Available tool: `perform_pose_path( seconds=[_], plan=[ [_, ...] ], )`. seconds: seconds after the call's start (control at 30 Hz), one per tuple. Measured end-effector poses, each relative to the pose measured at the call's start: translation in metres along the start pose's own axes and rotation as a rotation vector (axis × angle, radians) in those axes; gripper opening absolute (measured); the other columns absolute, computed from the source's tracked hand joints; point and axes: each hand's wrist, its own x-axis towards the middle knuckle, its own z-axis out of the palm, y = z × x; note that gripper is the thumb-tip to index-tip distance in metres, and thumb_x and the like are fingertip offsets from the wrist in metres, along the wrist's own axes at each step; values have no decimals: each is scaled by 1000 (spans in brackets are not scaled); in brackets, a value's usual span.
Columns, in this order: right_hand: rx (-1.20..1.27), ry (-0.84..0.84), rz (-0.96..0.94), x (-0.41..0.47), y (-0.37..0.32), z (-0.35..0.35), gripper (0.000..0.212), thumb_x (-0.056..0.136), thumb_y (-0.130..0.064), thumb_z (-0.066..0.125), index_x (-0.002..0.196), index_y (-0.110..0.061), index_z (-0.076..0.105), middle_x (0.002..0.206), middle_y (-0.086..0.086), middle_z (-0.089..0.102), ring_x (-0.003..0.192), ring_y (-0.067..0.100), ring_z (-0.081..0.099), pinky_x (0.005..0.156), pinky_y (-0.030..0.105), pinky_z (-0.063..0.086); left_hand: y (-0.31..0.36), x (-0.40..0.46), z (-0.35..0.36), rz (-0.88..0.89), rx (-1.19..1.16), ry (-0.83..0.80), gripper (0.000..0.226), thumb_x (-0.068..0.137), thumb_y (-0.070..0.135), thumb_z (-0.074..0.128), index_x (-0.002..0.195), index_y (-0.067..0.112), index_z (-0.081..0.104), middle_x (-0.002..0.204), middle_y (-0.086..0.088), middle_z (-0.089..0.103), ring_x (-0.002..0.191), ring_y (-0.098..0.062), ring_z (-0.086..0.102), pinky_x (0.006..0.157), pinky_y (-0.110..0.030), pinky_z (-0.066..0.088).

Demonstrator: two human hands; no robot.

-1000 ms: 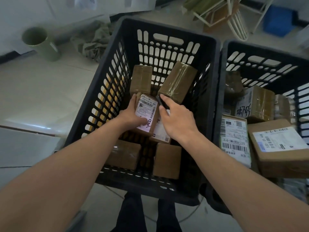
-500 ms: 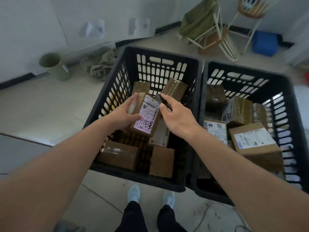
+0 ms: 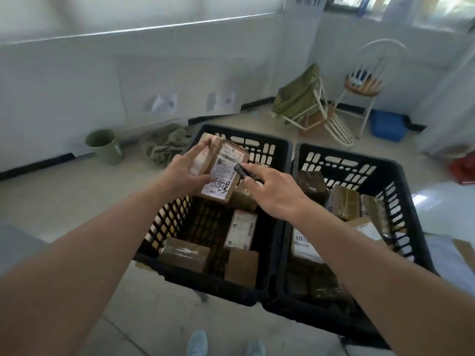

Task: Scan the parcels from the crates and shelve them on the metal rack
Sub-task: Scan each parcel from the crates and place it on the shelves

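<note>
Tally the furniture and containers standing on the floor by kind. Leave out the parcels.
Black crates: 2, left and right
White chairs: 2, one upright, one tipped over
Green bucket: 1
Blue bin: 1
Total: 6
The red thing at the right edge is cut off, so it is not counted.
</note>
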Motion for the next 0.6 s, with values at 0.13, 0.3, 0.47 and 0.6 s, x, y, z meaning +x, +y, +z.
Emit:
perform_pose_path(
  seconds=[0.13,0.3,0.47,0.6],
  plan=[
    [-110,-41,-51,-8,-15,-20,49,109,-50,42,158,-48,43,139,0,66,118,25,63,98,39,52,14,0,-15,99,39,64,101,86,25,87,152,71,27,137,-17,47,109,-39,67,89,-55,64],
    [-191,-91,-106,-16,-35,-41,48,111,-49,42,159,-47,42,132,-4,66,74,3,51,71,28,41,28,4,-31,202,133,106,102,87,26,85,156,67,23,133,-21,51,100,-36,69,79,-50,67],
    [-244,-88,-131,-20,-47,-52,47,111,-50,42,158,-50,41,149,-4,60,118,17,65,96,33,49,39,8,-46,285,118,114,101,90,18,83,159,62,24,121,-10,54,90,-22,69,68,-31,65],
    [-281,-102,-110,-20,-56,-56,47,111,-51,42,158,-50,40,158,-4,53,144,25,48,119,41,37,45,12,-56,315,128,92,102,91,13,81,162,56,22,111,2,62,87,-16,71,58,-23,60]
  ],
)
